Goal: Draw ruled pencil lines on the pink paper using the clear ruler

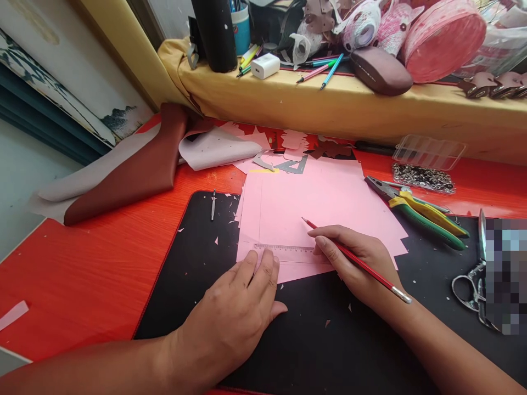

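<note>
Pink paper sheets (321, 200) lie stacked on a black mat (313, 351), with thin pencil lines near the left and lower edges of the top sheet. A clear ruler (294, 252) rests on that sheet. Flat fingers of my left hand (242, 304) press on the ruler's left part, the thumb spread onto the mat. My right hand (358, 263) pinches a red pencil (366, 267), its sharpened tip pointing left over the paper, above the ruler. Whether the tip touches the paper I cannot tell. The lower fingers of this hand sit at the ruler's right end and partly cover it.
Green-and-yellow pliers (432, 216) and metal scissors (473, 285) lie to the right, near a clear box of metal rings (424, 178). Rolled brown leather (127, 175) lies at the left. A small metal blade tool (213, 206) rests on the mat. Behind runs a cloth-covered ledge (280, 104).
</note>
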`<state>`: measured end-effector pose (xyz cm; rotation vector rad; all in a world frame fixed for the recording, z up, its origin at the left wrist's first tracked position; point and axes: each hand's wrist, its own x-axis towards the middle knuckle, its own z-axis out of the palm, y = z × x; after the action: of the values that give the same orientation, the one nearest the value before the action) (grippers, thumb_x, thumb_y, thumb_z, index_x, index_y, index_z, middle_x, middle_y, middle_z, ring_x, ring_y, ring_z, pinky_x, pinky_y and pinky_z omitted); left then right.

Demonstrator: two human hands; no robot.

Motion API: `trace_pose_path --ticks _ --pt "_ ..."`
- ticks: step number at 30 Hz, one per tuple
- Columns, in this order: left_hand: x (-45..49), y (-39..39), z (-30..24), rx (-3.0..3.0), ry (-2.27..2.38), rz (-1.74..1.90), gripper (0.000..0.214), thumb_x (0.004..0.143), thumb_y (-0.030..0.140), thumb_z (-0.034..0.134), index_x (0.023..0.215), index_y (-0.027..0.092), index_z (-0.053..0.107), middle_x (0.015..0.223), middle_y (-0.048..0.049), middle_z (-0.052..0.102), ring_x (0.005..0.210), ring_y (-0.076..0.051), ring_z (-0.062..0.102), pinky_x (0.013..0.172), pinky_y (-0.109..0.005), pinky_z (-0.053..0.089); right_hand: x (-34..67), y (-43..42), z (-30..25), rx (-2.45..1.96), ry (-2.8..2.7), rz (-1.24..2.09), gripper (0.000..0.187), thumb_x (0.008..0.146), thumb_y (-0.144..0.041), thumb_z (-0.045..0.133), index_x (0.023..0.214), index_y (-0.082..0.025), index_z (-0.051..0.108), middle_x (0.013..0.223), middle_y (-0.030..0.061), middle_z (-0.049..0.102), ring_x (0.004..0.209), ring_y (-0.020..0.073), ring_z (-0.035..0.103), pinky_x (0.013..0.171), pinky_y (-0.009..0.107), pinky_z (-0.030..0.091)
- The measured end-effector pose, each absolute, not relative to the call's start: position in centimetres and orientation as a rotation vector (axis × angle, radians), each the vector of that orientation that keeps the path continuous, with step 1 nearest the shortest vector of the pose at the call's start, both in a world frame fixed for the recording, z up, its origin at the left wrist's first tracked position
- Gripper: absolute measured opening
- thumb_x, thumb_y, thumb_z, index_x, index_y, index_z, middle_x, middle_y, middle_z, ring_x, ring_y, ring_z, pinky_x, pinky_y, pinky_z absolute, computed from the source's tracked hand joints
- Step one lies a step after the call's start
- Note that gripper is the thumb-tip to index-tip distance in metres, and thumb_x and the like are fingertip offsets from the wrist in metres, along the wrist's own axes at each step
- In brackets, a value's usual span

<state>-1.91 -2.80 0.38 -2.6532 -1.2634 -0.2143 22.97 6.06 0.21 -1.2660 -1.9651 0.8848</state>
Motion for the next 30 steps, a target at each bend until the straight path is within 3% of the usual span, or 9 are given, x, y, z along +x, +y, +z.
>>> trace_pose_path --ticks 30 --pt "-2.03 -2.81 0.38 -2.645 -1.278 -0.241 0.048 0.117 0.04 0.056 0.137 0.001 0.074 0.137 -0.0193 0.079 0.126 -0.033 0.075 0.101 -0.039 0.058 22.48 6.29 0.41 -1.273 -1.946 0.904 0.018 0.108 -0.03 0.065 0.107 -0.022 0.082 0.078 0.0016 0.081 0.071 0.0187 0.079 0.071 0.026 0.064"
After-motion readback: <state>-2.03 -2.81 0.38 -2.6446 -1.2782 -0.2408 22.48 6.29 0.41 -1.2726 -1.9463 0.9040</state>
